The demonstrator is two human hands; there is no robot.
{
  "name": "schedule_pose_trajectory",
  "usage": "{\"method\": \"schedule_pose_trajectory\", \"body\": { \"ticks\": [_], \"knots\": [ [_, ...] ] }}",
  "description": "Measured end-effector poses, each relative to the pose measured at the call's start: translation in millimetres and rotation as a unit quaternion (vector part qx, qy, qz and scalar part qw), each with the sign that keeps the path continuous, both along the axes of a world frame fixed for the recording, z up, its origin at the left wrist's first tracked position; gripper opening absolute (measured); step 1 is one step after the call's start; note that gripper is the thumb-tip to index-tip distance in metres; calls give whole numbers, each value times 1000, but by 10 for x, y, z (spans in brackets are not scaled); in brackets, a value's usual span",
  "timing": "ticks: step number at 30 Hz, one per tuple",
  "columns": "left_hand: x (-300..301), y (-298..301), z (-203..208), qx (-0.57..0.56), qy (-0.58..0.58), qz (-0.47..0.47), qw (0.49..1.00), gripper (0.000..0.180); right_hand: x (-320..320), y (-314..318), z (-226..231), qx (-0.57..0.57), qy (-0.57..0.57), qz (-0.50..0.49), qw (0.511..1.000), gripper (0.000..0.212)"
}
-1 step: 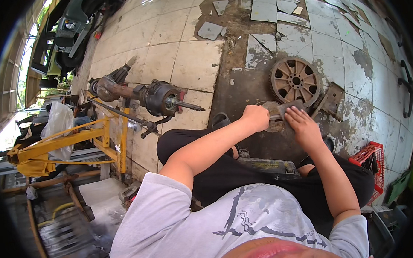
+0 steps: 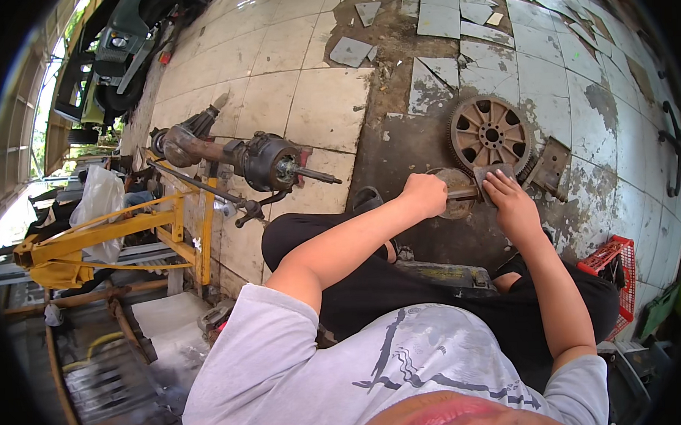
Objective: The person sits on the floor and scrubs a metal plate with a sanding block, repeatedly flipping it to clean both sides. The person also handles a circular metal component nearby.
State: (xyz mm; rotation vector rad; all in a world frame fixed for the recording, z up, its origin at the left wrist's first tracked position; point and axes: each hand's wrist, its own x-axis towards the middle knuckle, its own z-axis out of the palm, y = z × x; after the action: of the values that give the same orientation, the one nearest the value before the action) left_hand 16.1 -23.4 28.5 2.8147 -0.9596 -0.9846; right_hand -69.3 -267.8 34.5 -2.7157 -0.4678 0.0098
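My left hand [image 2: 429, 195] is closed around one end of a short brownish metal rod [image 2: 462, 195] that sticks out to the right. Over the rod's far end, my right hand [image 2: 509, 203] presses a thin, dark grey-brown sheet [image 2: 495, 174], perhaps sandpaper, with its fingers laid out along the top. Below the rod a round, flat, worn metal disc [image 2: 454, 210] lies on the floor, partly covered by my hands. Just beyond my right hand rests a large rusty toothed flywheel [image 2: 489, 135].
Right of the flywheel lies a rusty metal bracket [image 2: 548, 169]. A red plastic basket [image 2: 623, 276] stands by my right knee. To my left are an axle assembly [image 2: 266, 161] and a yellow metal frame [image 2: 113, 236]. Broken tiles [image 2: 438, 14] litter the far floor.
My right hand and the sheet have slid a little to the right along the rod, away from my left hand, baring more of the rod. The left hand keeps its grip.
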Motion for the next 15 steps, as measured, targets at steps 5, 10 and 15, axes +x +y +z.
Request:
{"method": "schedule_pose_trajectory", "body": {
  "ticks": [5, 10, 15],
  "knots": [
    [-56, 57, -100, -13, -29, 5, 999, 21, -66, 253, 202, 84, 22, 137, 987, 48],
    [-72, 23, -44, -8, -10, -11, 1000, 21, 12, 15, -42, 4, 8, 14, 1000, 49],
    [-110, 72, -115, -7, -39, -28, 999, 20, -33, 227, 110, 52, 8, 116, 992, 48]
  ]
}}
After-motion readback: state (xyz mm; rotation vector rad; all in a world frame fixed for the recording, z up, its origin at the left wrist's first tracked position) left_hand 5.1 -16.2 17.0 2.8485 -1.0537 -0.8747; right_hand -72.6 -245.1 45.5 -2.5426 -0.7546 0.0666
